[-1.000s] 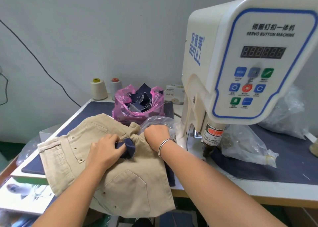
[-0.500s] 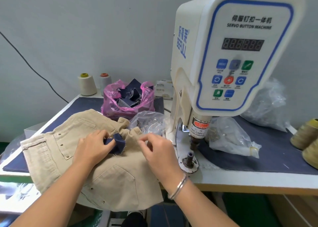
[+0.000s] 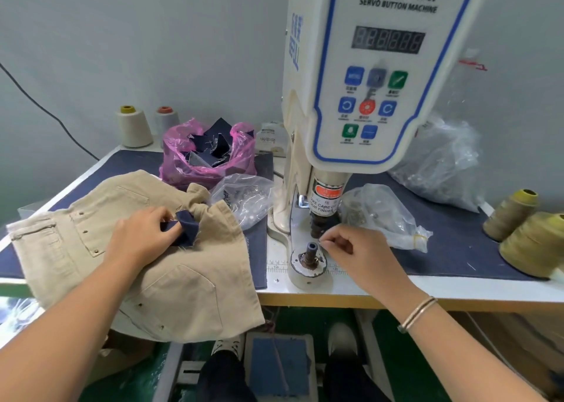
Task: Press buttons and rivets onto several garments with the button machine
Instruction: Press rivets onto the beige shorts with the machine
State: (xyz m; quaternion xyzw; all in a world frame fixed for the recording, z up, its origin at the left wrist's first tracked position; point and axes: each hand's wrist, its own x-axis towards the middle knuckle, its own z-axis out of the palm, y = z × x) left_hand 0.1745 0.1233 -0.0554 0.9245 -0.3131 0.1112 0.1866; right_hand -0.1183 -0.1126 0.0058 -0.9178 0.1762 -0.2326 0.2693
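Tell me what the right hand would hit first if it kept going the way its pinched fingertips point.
The right hand points left toward the button machine; its fingertips would probably meet the lower die post first, though depth is unclear from this one view.

Above my right hand [image 3: 351, 249] I read "SERVO BUTTON MACHINE" under Chinese characters on the button machine [image 3: 378, 75] front panel, and partly "TAKE CARE O… FINGER" on the warning label [image 3: 325, 201] around its plunger.
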